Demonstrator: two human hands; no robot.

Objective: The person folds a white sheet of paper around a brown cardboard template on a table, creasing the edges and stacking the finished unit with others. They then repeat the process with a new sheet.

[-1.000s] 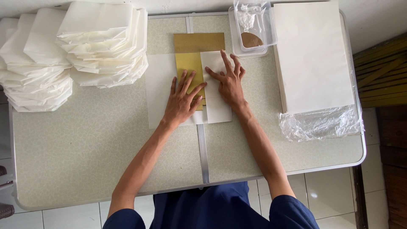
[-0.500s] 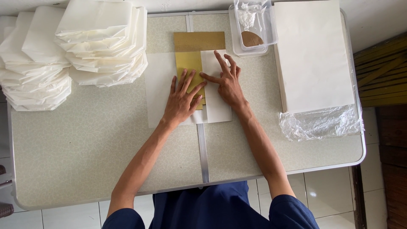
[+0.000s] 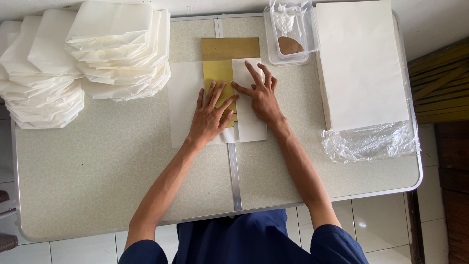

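Pressing flat, both open, left hand [image 3: 209, 117] and right hand [image 3: 261, 95] may skew the white paper [image 3: 184, 102] fold if the cardboard template [image 3: 220, 68] slips.

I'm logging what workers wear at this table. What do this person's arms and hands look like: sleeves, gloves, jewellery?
Both arms are bare from just above the elbow down. Short dark blue sleeves cover the upper arms, matching the dark blue garment at the bottom edge. The left hand and right hand wear no gloves, and no rings, watch or bracelets show.
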